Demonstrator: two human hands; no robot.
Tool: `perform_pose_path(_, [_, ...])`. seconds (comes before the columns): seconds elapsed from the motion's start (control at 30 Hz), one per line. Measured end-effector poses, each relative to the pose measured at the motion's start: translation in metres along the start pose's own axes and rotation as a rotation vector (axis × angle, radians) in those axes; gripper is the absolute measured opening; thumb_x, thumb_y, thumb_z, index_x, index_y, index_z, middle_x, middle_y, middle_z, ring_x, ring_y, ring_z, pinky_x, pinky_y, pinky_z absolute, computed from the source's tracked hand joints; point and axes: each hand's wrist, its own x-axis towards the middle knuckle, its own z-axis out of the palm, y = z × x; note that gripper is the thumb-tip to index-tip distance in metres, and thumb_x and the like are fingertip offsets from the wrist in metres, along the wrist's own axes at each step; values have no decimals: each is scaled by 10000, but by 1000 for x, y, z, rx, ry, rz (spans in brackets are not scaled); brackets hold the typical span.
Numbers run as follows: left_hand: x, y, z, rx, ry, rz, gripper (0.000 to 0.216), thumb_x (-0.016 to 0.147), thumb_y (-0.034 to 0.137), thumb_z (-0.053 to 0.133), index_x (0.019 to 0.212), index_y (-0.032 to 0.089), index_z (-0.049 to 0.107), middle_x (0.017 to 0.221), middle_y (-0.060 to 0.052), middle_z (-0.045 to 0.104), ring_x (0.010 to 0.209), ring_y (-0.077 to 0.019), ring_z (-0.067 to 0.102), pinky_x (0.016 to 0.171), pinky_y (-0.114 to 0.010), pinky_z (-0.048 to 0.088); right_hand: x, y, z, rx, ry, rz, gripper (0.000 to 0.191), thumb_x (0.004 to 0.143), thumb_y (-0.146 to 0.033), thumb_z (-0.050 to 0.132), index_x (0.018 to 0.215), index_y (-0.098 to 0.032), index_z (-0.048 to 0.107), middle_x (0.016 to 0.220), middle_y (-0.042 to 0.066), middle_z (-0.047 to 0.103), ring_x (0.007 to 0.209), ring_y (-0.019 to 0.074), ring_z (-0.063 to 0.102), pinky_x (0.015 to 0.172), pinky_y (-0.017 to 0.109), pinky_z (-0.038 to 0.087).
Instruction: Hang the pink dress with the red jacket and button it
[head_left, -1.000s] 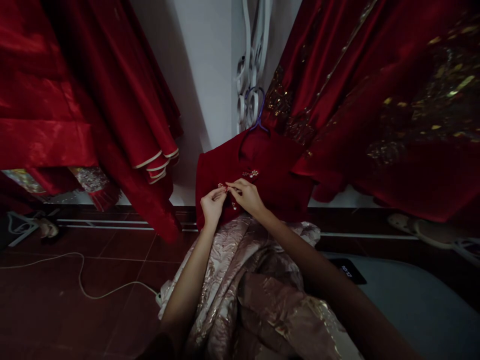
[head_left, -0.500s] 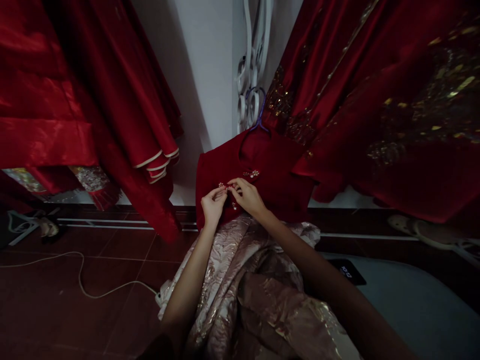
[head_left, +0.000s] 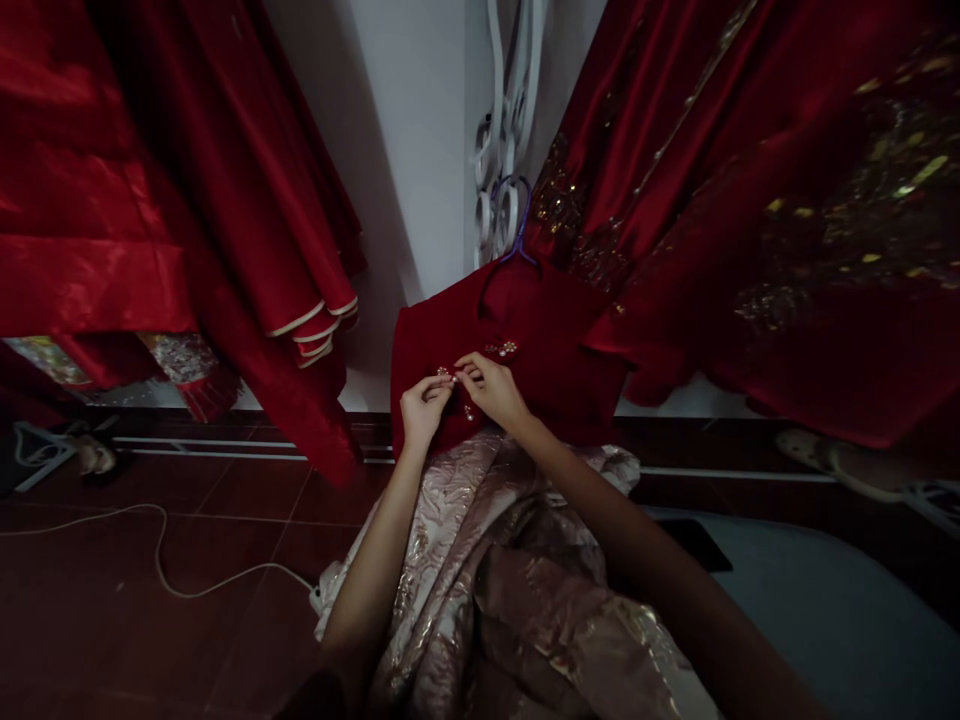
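Note:
A dark red garment hangs on a purple hanger in front of me. Its front carries several sparkly, pearl-like beaded clasps: an upper one, a lower one and a middle one between my hands. My left hand pinches the left part of the middle clasp with thumb and forefinger. Touching its fingertips from the right, my right hand is also closed in a pinch at this clasp. The small part between the fingertips is mostly hidden.
Red garments hang at left, and red sequinned ones at right. Shiny pinkish-gold fabric lies below my hands. A white cable crosses the tiled floor. A phone lies on a pale surface.
The phone's screen, lit with the time before, is now dark. My hands stay at the middle clasp, with only a very slight shift of the fingers.

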Motion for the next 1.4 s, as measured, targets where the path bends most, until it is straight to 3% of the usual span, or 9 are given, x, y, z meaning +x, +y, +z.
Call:
perform_pose_path(0.17, [-37, -5, 14, 95, 95, -8, 395, 695, 149, 591, 1083, 179, 526, 1005, -70, 608, 775, -110, 605, 630, -213, 503, -19, 4, -39, 134, -172, 228, 196, 834, -245, 495, 1000, -174, 574, 836, 39, 680, 602, 112, 653, 540, 214, 529])
perform_pose_path(0.27, [-60, -5, 21, 251, 81, 48, 478, 616, 139, 664, 1059, 187, 494, 1026, -69, 561, 787, -119, 555, 611, -212, 467, -41, 7, -65, -10, -251, 296, 157, 804, -277, 531, 885, -183, 628, 713, 15, 673, 439, 98, 592, 401, 191, 455])
perform_pose_path(0.37, [-69, -3, 23, 366, 49, 87, 392, 625, 169, 690, 968, 187, 501, 925, -39, 554, 760, -122, 538, 682, -245, 449, -54, 12, -77, -171, -270, 354, 131, 772, -260, 561, 833, -188, 653, 685, 12, 669, 369, 89, 540, 347, 199, 391])
perform_pose_path(0.53, [-68, -3, 22, 352, -42, 88, 155, 752, 225, 600, 871, 196, 505, 790, -2, 551, 673, -109, 531, 657, -235, 429, -57, 26, -66, -345, -276, 338, 198, 745, -355, 622, 838, -184, 657, 609, 16, 634, 448, 120, 556, 437, 229, 383])
perform_pose_path(0.63, [-67, -7, 22, 312, -76, 102, 129, 769, 215, 582, 885, 194, 532, 794, -8, 566, 681, -106, 535, 659, -228, 439, -59, 36, -54, -407, -264, 275, 209, 687, -363, 670, 774, -177, 630, 659, 29, 632, 586, 144, 593, 526, 233, 396])
perform_pose_path(0.83, [-65, -15, 23, 208, -77, 58, 120, 768, 263, 599, 848, 178, 625, 811, -29, 607, 680, -95, 561, 642, -215, 474, -60, 49, -50, -285, -290, 208, 140, 640, -229, 667, 710, -184, 555, 659, -5, 614, 608, 118, 573, 556, 212, 397])
perform_pose_path(0.97, [-63, -20, 24, 114, -50, -27, 184, 741, 297, 633, 869, 168, 662, 809, -39, 655, 683, -98, 595, 641, -217, 504, -55, 41, -59, -88, -259, 300, 224, 617, -310, 714, 702, -180, 552, 634, 0, 628, 609, 126, 595, 556, 223, 438])
perform_pose_path(1.13, [-64, -24, 26, -26, -68, -131, 220, 682, 219, 663, 888, 142, 667, 811, -56, 691, 720, -119, 644, 697, -250, 539, -49, 19, -60, 231, -290, 281, 334, 612, -401, 738, 769, -152, 580, 700, 36, 669, 670, 145, 638, 609, 254, 497])
perform_pose_path(1.4, [-64, -28, 26, -73, -52, -187, 298, 668, 275, 699, 914, 110, 664, 842, -86, 705, 778, -164, 673, 753, -305, 556, -55, 5, -34, 30, -134, 221, 171, 707, -321, 677, 759, -169, 619, 752, 24, 690, 706, 141, 661, 643, 247, 518])
